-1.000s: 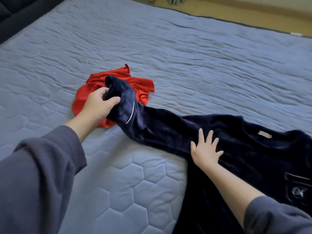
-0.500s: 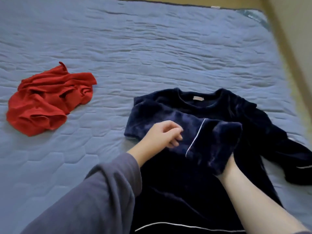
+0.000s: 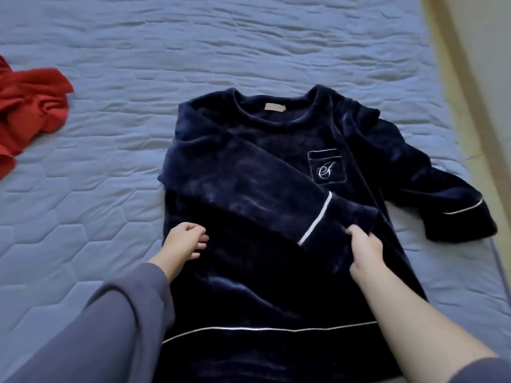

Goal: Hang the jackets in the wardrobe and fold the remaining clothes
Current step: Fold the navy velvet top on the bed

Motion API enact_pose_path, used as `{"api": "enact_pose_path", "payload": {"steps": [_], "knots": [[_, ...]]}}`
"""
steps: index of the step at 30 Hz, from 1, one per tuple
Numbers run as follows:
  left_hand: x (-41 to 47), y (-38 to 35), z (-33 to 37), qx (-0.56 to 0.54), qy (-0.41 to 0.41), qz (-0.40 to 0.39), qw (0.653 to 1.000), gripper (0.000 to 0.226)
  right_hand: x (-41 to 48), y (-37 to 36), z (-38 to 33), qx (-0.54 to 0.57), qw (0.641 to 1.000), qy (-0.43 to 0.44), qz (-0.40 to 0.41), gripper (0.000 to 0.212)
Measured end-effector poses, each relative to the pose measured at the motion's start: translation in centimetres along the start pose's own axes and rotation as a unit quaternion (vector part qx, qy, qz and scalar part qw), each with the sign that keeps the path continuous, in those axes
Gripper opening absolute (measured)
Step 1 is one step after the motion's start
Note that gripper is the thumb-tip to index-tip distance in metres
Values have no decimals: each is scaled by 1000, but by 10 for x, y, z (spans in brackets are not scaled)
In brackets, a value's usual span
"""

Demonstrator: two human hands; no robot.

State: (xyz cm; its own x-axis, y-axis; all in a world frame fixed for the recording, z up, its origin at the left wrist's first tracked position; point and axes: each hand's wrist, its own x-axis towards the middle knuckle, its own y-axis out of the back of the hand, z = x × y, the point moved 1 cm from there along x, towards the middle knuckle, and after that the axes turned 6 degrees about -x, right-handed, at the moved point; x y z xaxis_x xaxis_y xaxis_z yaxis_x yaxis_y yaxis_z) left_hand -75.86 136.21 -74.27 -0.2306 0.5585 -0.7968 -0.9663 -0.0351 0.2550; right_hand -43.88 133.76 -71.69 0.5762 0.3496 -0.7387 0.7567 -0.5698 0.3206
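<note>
- Right hand (image 3: 365,248) grasps sleeve cuff (image 3: 341,223), laid across navy top (image 3: 249,272), evidently narrowing it for folding.
- Left hand (image 3: 184,241) loosely curled at left edge; hold cannot be determined.

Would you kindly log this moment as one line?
step: folding navy velvet top; folded sleeve: across chest, right hand grips cuff; other sleeve: spread out; left hand: loosely curled; red garment: crumpled
</note>
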Motion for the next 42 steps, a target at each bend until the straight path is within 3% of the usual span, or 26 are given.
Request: {"api": "enact_pose_path", "payload": {"steps": [2,9,12,15,22,25,29,36,42], "knots": [[0,-1,4,-22,20,1,1000,12,11,27,16,-43,998,-32,25,33],[5,-16,23,-250,46,-36,966,42,35,45,28,-131,988,-68,-43,44],[15,-23,44,-342,14,-49,938,42,44,48,28,-129,992,-9,7,45],[35,-17,66,-384,-75,-2,920,35,57,53,33,-161,984,46,59,40],[5,-24,12,-157,-60,83,982,45,62,58,47,-178,984,-24,7,40],[-55,-50,-20,-41,-49,65,996,41,41,68,44,-214,974,-65,-22,39],[-126,-105,-41,-22,8,-22,999,41,21,100,45,-296,954,-51,-3,23],[-166,-193,-30,107,-45,-139,983,32,33,156,8,-386,921,24,37,29],[-190,-264,-8,71,-21,-115,991,16,78,189,-14,-405,913,40,-37,33]]}}
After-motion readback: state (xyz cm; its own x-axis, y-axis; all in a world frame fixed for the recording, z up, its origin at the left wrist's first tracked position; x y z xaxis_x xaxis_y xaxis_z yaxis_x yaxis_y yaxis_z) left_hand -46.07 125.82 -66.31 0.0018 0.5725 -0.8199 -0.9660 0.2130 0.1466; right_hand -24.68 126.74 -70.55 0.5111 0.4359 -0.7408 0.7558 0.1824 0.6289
